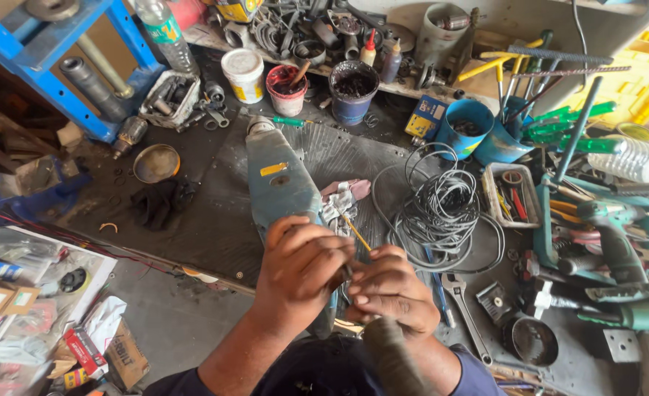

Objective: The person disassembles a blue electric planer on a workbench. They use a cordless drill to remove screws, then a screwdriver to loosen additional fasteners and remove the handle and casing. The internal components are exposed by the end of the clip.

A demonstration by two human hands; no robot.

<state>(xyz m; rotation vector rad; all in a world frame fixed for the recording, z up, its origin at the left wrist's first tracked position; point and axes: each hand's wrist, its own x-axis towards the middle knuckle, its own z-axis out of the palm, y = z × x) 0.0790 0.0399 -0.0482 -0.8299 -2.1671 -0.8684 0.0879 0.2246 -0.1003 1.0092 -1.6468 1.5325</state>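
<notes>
– What's the bench like from where you sit?

– I see a grimy dark workbench (214,220) crowded with tools: a coil of grey cable (442,209) to the right, a blue tub (354,88) and a red pot (286,89) of dark grease along the back, a white tub (243,73) beside them, and an open-ended spanner (465,308) near the front edge. A green drill (614,231) lies in a tray at far right. Cardboard boxes (97,352) sit on the floor at lower left.

– And the hands?

– Both are pressed close together at the front edge. My left hand (299,271) is curled over the rear end of the blue-grey power tool (280,180), touching it. My right hand (392,290) is just beside it, fingers bunched, pinching a thin yellow-handled tool (357,235) that slants up from between the two hands.

– Where does the power tool lie?

– Flat on the bench, its body stretching away from the hands toward the back, nose near a green screwdriver (289,122). A pinkish rag (343,198) lies against its right side.
</notes>
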